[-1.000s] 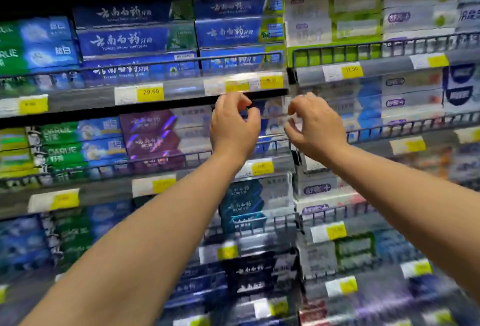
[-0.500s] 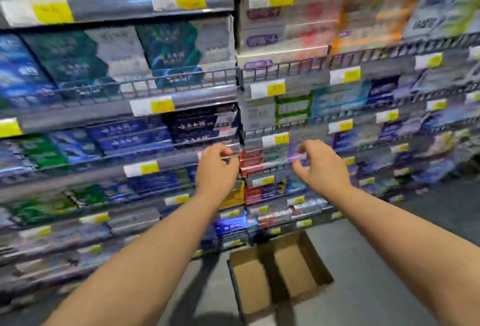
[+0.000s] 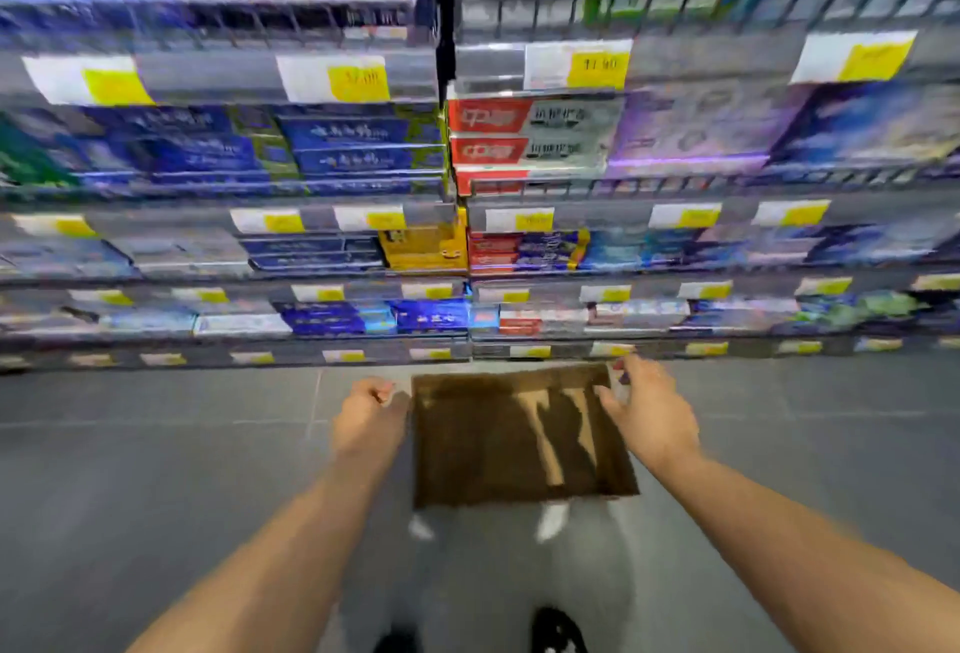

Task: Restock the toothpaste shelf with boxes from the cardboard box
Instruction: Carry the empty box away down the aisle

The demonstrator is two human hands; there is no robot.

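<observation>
Grey tiled floor (image 3: 156,444) under long metal shelves (image 3: 234,278) full of blurry toothpaste boxes (image 3: 363,143), open brown cardboard box (image 3: 519,434) on floor below, left hand (image 3: 366,418) loosely curled beside it, right hand (image 3: 649,413) spread at its edge, both holding nothing.

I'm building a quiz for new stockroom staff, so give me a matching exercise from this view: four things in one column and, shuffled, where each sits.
Things:
1. cardboard box
2. left hand
3. right hand
4. red toothpaste boxes

Places:
A. at the box's right edge, fingers spread
B. on the floor below the lowest shelf
C. on a shelf, just right of the upright divider
D. at the box's left edge, fingers curled

Pairs: 1-B, 2-D, 3-A, 4-C
</observation>
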